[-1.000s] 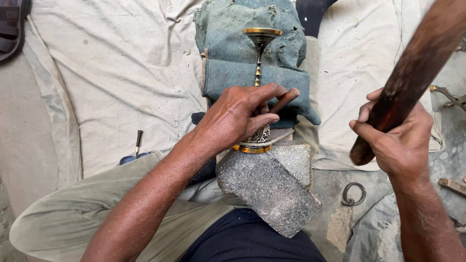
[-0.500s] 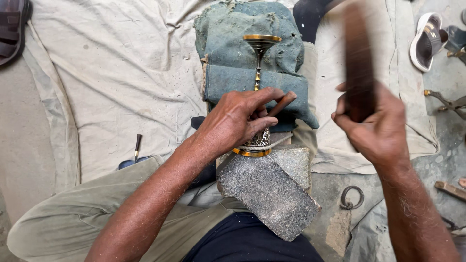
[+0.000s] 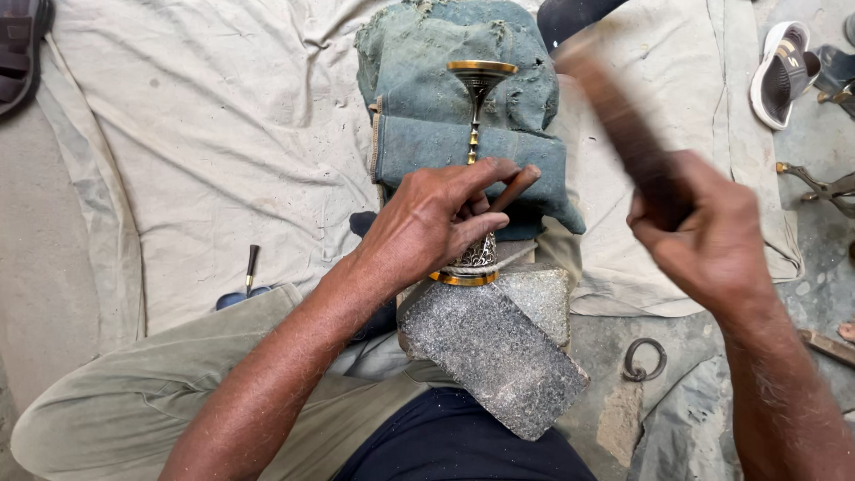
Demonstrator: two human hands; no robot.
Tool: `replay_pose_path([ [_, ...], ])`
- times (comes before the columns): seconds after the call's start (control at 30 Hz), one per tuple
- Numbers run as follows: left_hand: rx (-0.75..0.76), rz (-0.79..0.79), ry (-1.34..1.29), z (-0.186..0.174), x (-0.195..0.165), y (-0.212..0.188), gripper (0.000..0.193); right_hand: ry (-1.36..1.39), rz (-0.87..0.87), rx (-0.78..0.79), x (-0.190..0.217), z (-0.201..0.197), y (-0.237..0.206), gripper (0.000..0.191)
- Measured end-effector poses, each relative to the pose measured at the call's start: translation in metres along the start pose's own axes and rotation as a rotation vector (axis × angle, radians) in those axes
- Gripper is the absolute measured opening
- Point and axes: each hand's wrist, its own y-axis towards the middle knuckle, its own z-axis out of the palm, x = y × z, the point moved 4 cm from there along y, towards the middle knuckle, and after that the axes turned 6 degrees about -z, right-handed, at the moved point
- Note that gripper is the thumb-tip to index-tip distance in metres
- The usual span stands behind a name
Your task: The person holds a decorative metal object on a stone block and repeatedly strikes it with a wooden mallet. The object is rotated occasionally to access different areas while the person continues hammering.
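Observation:
A brass goblet-like piece (image 3: 478,89) with a slim stem and engraved base lies on its side, cup end on a folded blue-green cloth pad (image 3: 427,142), base by a grey stone block (image 3: 494,352). My left hand (image 3: 441,218) rests over the engraved base and pinches a thin brown chisel-like tool (image 3: 515,187) against it. My right hand (image 3: 708,232) grips a dark wooden stick (image 3: 614,116), raised and blurred, to the right of the piece.
A pale canvas sheet (image 3: 205,134) covers the ground. A small dark-handled tool (image 3: 251,267) lies left of my knee. A metal ring (image 3: 643,358) sits on the bare ground at right. Sandals (image 3: 784,71) and a metal tool (image 3: 819,187) lie at far right.
My right hand has swung the wooden stick from the far right inward and tilted it toward the piece. The left hand has kept its hold on the thin tool and base.

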Motion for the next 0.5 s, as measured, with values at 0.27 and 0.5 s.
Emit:
replay_pose_path([
  [0.27,-0.045,0.029,0.003,0.002,0.003,-0.004,0.055,-0.549,0.147,0.127,0.005,-0.014,-0.011,0.026],
  [0.5,-0.059,0.004,-0.023,0.001,0.005,-0.006,0.058,-0.357,0.018,0.036,0.008,-0.021,-0.005,0.030],
])
